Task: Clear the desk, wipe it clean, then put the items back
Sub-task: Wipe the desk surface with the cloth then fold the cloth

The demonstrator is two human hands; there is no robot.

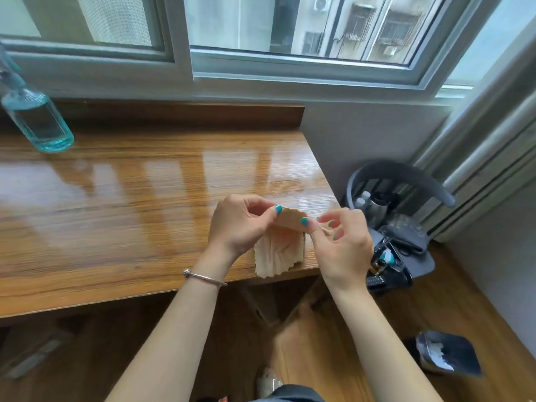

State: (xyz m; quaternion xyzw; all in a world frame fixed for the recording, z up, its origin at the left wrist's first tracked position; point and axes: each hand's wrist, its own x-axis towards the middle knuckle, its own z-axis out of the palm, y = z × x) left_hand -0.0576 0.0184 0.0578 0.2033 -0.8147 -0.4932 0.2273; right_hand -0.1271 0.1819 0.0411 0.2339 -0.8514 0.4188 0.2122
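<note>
We hold a beige cloth [278, 250] with both hands above the near right corner of the wooden table [130, 198]. Our left hand [237, 224] pinches the top edge of the cloth between the thumb and the first fingers [277, 210], which are closed on it. Our right hand [343, 245] takes the same top edge a little further right, and its fingers [309, 224] are also closed on the fabric. The cloth hangs down from the two hands in soft folds, and its lower edge reaches the front edge of the table; we cannot tell if it touches the wood.

A thin bracelet [203, 277] sits on our left wrist. The table surface is shiny and reflects the window [290, 33] behind it. A clear spray bottle [34, 117] with blue-green liquid stands at the far left of the table, well apart from the cloth.

On the floor to the right of the table stands a grey chair [400, 181], and its seat carries several items: bottles, a dark metal flask and other small things that are too blurred to name. Near the bottom right, a dark pouch [449, 355] lies on the wooden floor [362, 329].
</note>
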